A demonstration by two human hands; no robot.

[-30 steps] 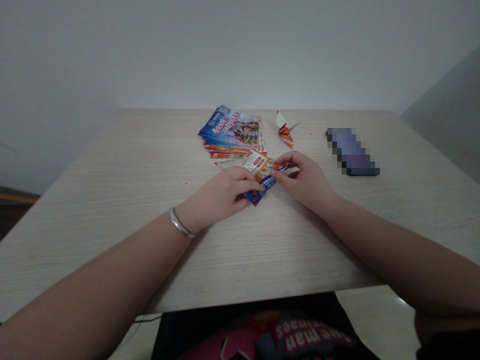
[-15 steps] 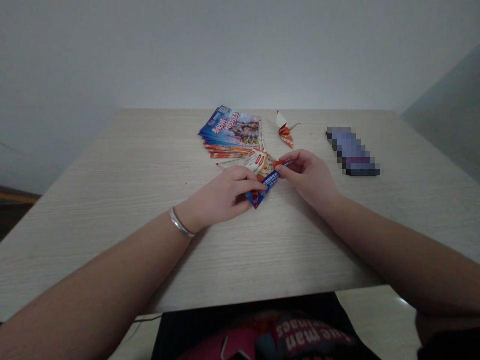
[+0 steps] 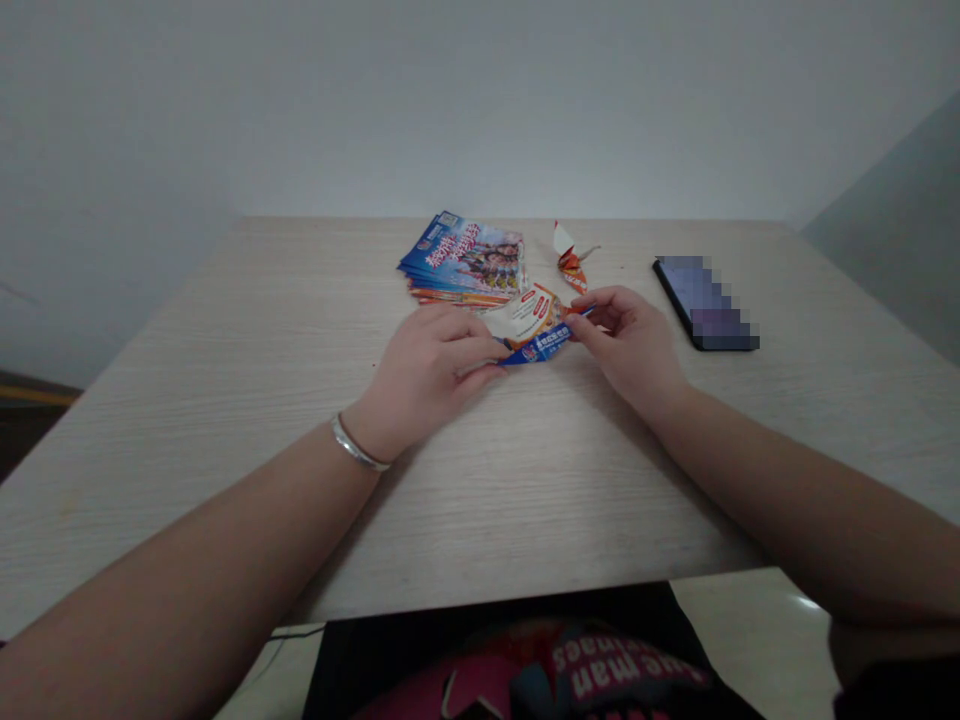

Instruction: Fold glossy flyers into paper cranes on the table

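Note:
A printed, folded paper (image 3: 534,325) in white, red and blue is held between both hands just above the wooden table (image 3: 247,380). My left hand (image 3: 431,365) pinches its left end, fingers curled over it; a silver bracelet (image 3: 352,450) sits on that wrist. My right hand (image 3: 626,340) pinches the paper's right tip between thumb and fingers. Just behind the hands lies a fanned stack of colourful flyers (image 3: 461,260).
A small folded paper crane (image 3: 570,262) stands behind my right hand. A dark phone (image 3: 705,300) lies flat to the right of it. The table's near edge runs across the lower view, with my lap below it.
Both hands moved slightly away from me, toward the flyer stack. The paper, earlier hanging as a point toward me, is now pulled flatter and turned between the hands.

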